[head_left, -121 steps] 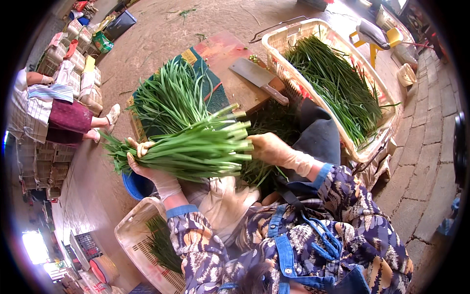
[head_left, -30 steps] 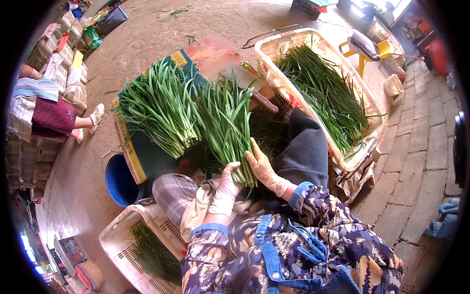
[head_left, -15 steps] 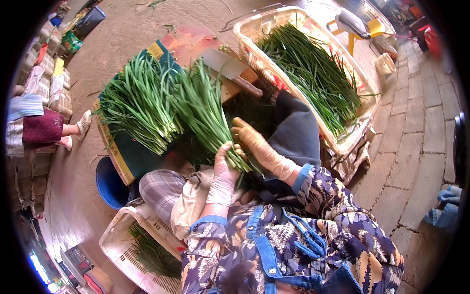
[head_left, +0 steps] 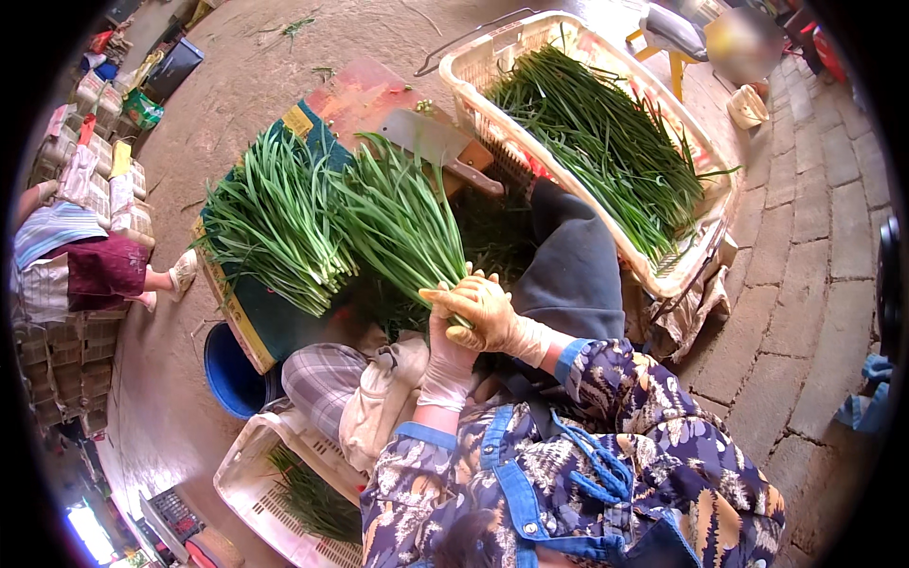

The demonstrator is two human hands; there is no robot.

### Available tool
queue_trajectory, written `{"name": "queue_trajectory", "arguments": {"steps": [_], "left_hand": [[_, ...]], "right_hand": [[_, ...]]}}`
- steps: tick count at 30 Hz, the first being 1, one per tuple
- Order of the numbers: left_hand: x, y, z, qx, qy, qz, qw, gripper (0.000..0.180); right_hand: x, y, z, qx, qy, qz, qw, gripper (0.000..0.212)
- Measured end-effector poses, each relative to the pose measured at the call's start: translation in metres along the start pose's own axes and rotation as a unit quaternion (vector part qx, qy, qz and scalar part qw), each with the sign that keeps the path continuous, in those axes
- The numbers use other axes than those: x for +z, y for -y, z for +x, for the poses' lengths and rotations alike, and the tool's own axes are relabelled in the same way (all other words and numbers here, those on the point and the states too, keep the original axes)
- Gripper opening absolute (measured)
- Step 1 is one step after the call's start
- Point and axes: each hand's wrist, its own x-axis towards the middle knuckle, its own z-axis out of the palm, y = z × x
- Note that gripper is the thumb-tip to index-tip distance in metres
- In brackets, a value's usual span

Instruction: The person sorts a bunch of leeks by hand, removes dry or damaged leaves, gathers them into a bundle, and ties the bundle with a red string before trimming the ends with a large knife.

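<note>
A bunch of garlic chives [head_left: 402, 227] is held before me, leaves pointing away and stem ends toward my lap. My gloved left hand [head_left: 449, 343] is closed round the stems from below, its fingers partly hidden. Over it lies my gloved right hand [head_left: 488, 314], its fingers wrapped across the same stems. Left of the bunch, a loose pile of garlic chives [head_left: 279, 227] rests on a dark green board [head_left: 248, 327] with a yellow edge. Beyond the leaf tips a cleaver [head_left: 417, 135] lies flat on a chopping board [head_left: 464, 156].
A pale plastic crate [head_left: 454, 87] full of chives stands at the far right, another crate [head_left: 237, 473] with greens at the lower left. A blue bucket [head_left: 235, 383] sits beside the green board. Another person's leg [head_left: 156, 280] shows at left. Brick paving [head_left: 805, 312] runs along the right.
My right hand has come in from the right, beside the stems, and closed over them and my left hand. The bunch has shifted slightly down and right.
</note>
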Motion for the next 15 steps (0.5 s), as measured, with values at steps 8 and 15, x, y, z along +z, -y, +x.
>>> {"name": "queue_trajectory", "arguments": {"steps": [8,15], "left_hand": [[-0.021,0.004,-0.001,-0.011,0.024,-0.02,0.999,0.053],[-0.061,0.0,0.0,-0.014,0.136,0.012,0.99,0.059]], "right_hand": [[0.005,-0.003,-0.007,0.019,0.043,-0.068,0.997,0.047],[-0.002,0.014,0.0,-0.035,0.09,-0.064,0.993,0.048]]}}
